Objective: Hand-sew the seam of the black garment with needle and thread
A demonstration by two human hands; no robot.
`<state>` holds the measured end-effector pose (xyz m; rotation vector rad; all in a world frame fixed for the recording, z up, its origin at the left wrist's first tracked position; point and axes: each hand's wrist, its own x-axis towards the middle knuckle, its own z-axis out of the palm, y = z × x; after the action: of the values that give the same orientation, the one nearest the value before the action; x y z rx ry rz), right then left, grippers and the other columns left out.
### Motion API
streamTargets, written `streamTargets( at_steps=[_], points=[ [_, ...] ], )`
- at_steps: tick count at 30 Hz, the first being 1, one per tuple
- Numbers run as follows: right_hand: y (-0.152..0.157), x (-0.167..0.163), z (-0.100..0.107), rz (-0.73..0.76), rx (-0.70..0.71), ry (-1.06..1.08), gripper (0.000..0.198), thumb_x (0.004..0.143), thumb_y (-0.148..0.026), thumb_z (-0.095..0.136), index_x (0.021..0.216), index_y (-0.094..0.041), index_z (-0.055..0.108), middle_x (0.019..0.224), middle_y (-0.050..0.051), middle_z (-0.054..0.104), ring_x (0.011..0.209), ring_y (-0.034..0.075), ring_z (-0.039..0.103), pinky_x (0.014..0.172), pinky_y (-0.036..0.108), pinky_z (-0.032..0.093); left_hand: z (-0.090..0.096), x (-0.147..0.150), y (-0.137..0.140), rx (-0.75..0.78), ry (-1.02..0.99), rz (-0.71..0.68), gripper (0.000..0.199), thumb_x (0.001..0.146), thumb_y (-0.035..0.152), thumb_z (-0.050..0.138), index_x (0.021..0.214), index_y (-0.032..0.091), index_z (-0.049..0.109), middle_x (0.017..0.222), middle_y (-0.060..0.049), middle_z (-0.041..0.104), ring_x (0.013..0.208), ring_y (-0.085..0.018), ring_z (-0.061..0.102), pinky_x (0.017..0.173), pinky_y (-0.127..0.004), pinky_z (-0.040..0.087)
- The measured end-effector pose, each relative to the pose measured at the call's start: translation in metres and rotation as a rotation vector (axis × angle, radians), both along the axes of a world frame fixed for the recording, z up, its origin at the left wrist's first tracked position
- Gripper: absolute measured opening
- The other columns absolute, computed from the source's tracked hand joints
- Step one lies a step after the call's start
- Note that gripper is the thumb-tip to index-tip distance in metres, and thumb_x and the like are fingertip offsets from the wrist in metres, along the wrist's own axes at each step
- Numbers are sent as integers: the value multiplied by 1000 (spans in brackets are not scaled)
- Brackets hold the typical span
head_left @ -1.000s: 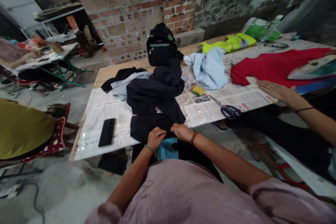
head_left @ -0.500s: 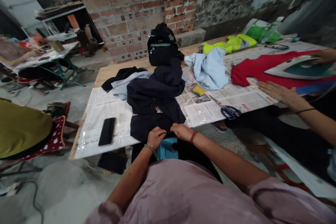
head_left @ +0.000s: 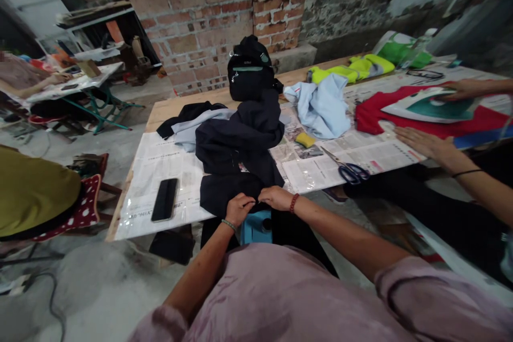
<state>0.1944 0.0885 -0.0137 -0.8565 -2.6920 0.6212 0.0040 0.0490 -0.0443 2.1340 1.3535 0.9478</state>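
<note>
At the table's front edge, my left hand [head_left: 239,208] pinches the near edge of a black garment [head_left: 224,192]. My right hand [head_left: 277,198] is closed beside it at the same edge, fingertips almost touching the left ones. A thin, needle-like sliver shows faintly at the right fingertips; its details are too small to make out. The garment spreads away from me in a dark, crumpled heap [head_left: 240,133]. Below my hands, a blue object [head_left: 255,228] with a dark round spot shows near my lap.
A phone [head_left: 164,200] lies left on the newspaper-covered table [head_left: 136,192]. Scissors [head_left: 348,170], a yellow sponge [head_left: 305,140] and a light blue cloth [head_left: 323,107] lie right. A black backpack [head_left: 250,69] stands behind. A co-worker's hand moves an iron [head_left: 430,105] on red cloth [head_left: 372,112].
My right hand has come slightly closer to the left, and the thin sliver between them shows less. The co-worker's iron has slid left over the red cloth.
</note>
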Motion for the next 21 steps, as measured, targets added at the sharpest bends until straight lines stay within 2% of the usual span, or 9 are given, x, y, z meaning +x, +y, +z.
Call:
streamTargets(
  at_steps=[7, 15, 18, 21],
  points=[
    [2, -4, -2, 31, 17, -14, 26, 76, -10, 43, 84, -18, 66, 80, 3, 63, 70, 11, 56, 63, 20, 38, -2, 0, 0, -25, 10, 12, 10, 73, 18, 59, 79, 21, 67, 70, 0, 59, 66, -10, 54, 63, -20, 44],
    [-1, -9, 7, 40, -32, -22, 26, 78, -10, 42, 85, -18, 65, 81, 4, 62, 72, 11, 56, 65, 21, 40, 1, 0, 1, -32, -64, 38, 10, 72, 18, 59, 78, 20, 67, 71, -1, 60, 66, -10, 54, 63, -21, 45],
    [0, -6, 9, -25, -69, 51, 26, 77, -10, 43, 94, -17, 62, 86, 5, 61, 78, 12, 56, 72, 23, 41, 5, 0, 1, -44, -102, 53, 10, 73, 18, 59, 79, 20, 66, 71, 0, 60, 66, -10, 54, 63, -21, 45],
    [3, -1, 8, -177, -139, 143, 28, 72, -8, 50, 97, -15, 60, 90, 6, 60, 81, 12, 56, 74, 23, 43, 7, 0, 1, -56, -129, 63, 10, 72, 16, 59, 77, 20, 66, 70, 0, 59, 65, -10, 54, 62, -20, 44]
  ],
)
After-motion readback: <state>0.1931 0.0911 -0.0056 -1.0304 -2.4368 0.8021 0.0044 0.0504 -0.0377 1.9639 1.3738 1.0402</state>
